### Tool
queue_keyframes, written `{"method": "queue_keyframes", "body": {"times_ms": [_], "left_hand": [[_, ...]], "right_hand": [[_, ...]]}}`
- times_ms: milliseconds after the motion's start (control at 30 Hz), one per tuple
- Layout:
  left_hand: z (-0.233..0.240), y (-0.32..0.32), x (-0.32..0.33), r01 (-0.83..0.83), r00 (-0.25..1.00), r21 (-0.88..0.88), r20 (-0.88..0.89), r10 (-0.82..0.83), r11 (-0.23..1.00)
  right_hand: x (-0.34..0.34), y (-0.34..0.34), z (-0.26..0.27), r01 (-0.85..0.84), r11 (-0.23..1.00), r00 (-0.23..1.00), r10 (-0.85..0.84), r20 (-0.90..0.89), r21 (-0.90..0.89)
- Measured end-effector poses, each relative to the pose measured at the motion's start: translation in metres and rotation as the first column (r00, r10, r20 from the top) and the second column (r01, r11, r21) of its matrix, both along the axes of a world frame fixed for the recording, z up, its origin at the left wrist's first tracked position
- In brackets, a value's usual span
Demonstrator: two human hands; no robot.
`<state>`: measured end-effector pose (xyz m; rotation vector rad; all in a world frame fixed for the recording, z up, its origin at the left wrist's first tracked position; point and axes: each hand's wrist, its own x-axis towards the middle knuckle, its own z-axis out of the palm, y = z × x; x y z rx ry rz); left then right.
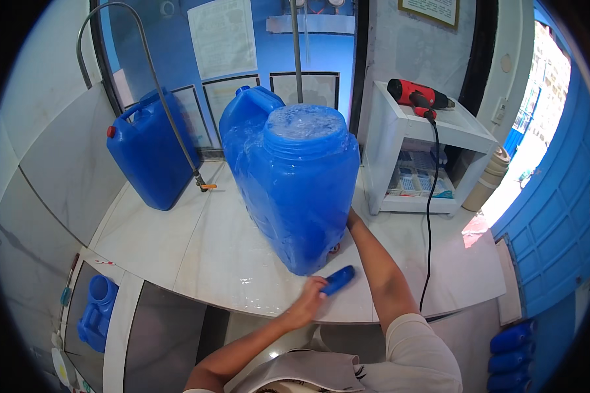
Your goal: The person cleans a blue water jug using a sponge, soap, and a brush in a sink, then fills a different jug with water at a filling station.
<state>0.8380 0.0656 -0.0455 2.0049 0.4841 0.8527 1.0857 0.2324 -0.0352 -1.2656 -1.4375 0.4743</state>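
A large blue plastic water jug (300, 196) stands on the counter before me, with a moulded handle (268, 100) and a small blue cap (242, 90) behind its wide round mouth (305, 123). The mouth looks full to the brim with water. A wet, clear sheen covers the jug's sides; I cannot tell whether it is water alone or also film. My left hand (310, 298) grips a small blue plastic piece (339, 280) near the jug's base; its exact kind is unclear. My right forearm reaches along the jug's right side, and the hand is hidden behind it.
A second blue jug (152, 152) with a red cap stands at left, beside a bent hose with an orange-handled valve (207, 186). A red heat gun (418, 96) lies on a white shelf unit (393, 127); its black cord (430, 216) crosses the wet tiled counter (216, 231).
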Motion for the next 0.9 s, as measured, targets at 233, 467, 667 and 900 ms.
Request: {"method": "queue_keyframes", "body": {"times_ms": [233, 467, 667, 900], "left_hand": [[0.062, 0.04, -0.076, 0.028, 0.716, -0.726, 0.494, 0.493, 0.687], [0.037, 0.093, -0.033, -0.162, 0.481, -0.789, 0.461, 0.746, 0.592], [0.089, 0.106, -0.026, -0.332, 0.67, -0.794, 0.181, 0.719, 0.509], [0.264, 0.13, -0.022, -0.514, 0.767, -0.075, 0.406, 0.497, 0.854]], "right_hand": [[-0.009, -0.013, 0.011, -0.234, 0.959, 0.766, 0.082, -0.637, -0.159], [-0.02, -0.019, 0.026, -0.176, 0.964, 0.616, -0.049, -0.786, -0.198], [0.003, -0.031, 0.064, -0.073, 0.995, 0.784, 0.101, -0.612, 0.07], [0.008, -0.042, 0.192, -0.153, 0.938, 0.793, 0.305, -0.527, 0.312]]}}
